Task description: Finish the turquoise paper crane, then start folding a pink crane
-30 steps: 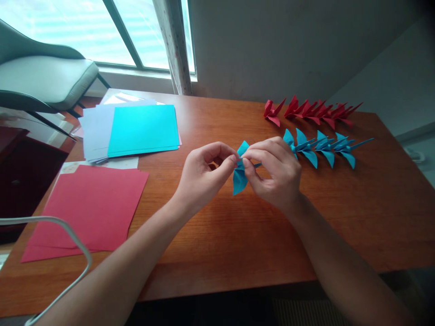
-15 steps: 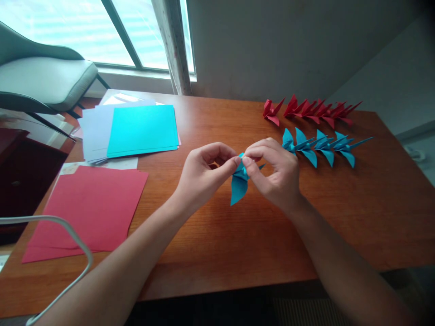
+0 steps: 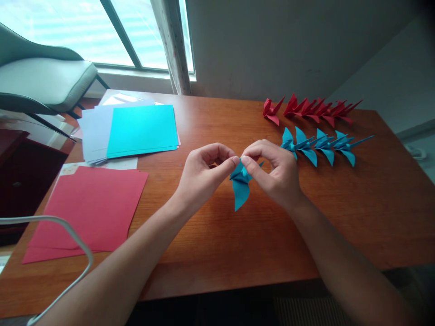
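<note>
A blue paper crane (image 3: 241,185) hangs between my two hands above the table, one curved wing pointing down toward me. My left hand (image 3: 209,167) pinches its upper edge between thumb and fingers. From the other side, my right hand (image 3: 273,170) grips the same edge, its thumb tip close to the left one. The far wing is mostly hidden behind my fingers, and a thin point shows beneath my right hand. Just beyond my right hand stands a row of several finished blue cranes (image 3: 324,146).
Behind the blue row sits a row of red cranes (image 3: 311,111). Blue sheets (image 3: 142,129) lie over pale paper (image 3: 95,131) at the back left of the wooden table (image 3: 204,258), with red sheets (image 3: 88,208) nearer. A white cable (image 3: 73,233) crosses the left corner.
The held crane has turned slightly, its near wing tip shifting a little down and to the right. Both hands keep their pinch in nearly the same place.
</note>
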A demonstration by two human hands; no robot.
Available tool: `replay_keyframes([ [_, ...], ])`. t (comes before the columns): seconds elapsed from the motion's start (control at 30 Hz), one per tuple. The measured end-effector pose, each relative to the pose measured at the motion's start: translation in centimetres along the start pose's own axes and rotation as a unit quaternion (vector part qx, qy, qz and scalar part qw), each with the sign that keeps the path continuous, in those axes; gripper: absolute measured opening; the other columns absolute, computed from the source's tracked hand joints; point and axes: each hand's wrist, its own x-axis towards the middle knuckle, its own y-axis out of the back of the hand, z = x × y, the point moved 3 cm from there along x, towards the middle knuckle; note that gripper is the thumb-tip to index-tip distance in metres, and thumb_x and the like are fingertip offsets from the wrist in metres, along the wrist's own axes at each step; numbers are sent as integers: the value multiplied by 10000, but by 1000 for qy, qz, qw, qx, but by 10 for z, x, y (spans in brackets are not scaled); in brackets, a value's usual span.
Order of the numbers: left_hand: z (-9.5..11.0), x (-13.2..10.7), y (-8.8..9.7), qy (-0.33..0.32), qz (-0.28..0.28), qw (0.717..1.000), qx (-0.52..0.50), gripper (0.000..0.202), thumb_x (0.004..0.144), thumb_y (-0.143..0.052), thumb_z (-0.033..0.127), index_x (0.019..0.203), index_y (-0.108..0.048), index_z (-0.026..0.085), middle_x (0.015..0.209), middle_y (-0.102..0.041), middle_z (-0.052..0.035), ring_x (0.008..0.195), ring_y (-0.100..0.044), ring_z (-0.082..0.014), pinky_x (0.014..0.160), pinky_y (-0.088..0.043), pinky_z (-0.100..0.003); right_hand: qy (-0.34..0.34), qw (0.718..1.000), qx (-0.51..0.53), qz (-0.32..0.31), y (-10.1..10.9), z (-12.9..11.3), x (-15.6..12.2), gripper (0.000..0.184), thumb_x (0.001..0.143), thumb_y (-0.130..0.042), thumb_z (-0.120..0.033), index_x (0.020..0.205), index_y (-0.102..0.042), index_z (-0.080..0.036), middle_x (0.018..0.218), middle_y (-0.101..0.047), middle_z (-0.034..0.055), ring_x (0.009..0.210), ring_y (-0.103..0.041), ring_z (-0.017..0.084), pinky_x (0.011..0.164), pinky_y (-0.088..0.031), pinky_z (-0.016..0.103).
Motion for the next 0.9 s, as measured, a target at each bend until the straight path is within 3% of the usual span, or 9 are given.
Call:
replay_keyframes([
  [0.2, 2, 1, 4, -9, 36, 999, 3, 159, 771, -744, 284, 720, -645, 171, 661, -583, 27, 582, -448, -78, 523, -339, -210, -43, 999, 21, 8, 4, 3, 2, 144, 875, -610, -205, 730, -617, -205, 730, -650, 8, 696, -583, 159, 668, -477, 326],
  [0.5, -2, 2, 1, -39, -18, 995, 88, 146, 794, -718, 307, 769, -674, 171, 722, -645, -16, 661, -539, -125, 578, -418, -231, -21, 999, -20, -22, 0, 7, 2, 149, 866, -610, -191, 718, -619, -207, 700, -639, -4, 682, -567, 157, 656, -447, 323],
  [0.9, -3, 3, 3, -70, -6, 986, 154, 99, 806, -673, 258, 779, -701, 167, 701, -654, -13, 644, -531, -116, 539, -395, -213, -8, 999, -37, -23, 4, 8, 3, 141, 870, -621, -179, 732, -628, -204, 721, -657, 3, 701, -580, 162, 674, -454, 329],
])
